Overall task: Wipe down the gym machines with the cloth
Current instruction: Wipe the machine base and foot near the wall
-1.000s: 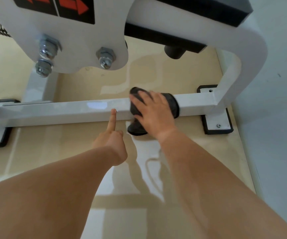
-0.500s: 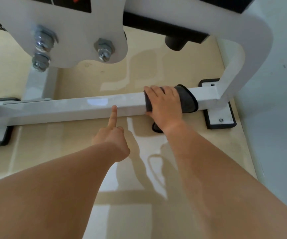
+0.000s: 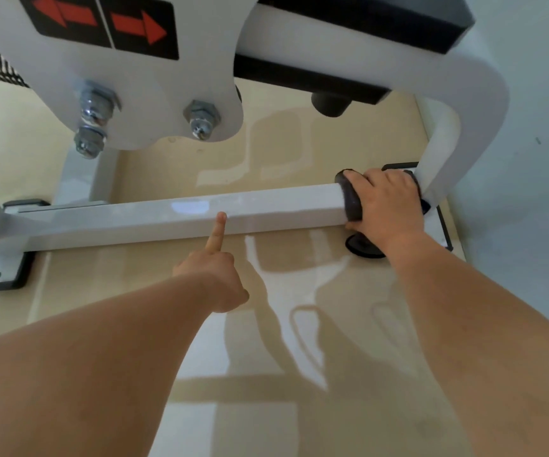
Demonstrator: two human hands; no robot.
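Head view: the right hand (image 3: 388,206) gripped the dark cloth (image 3: 350,202) wrapped round the white base bar (image 3: 233,212), at 3 o'clock from the left hand (image 3: 210,268). That hand held nothing and had one finger extended onto the bar. Good practice called for firm wrap pressure, working into the corner by the upright post (image 3: 444,143).

Dark grey cloth (image 3: 351,204), bunched and wrapped over right end of white square machine crossbar (image 3: 167,217), mid-right of frame, fold hanging below
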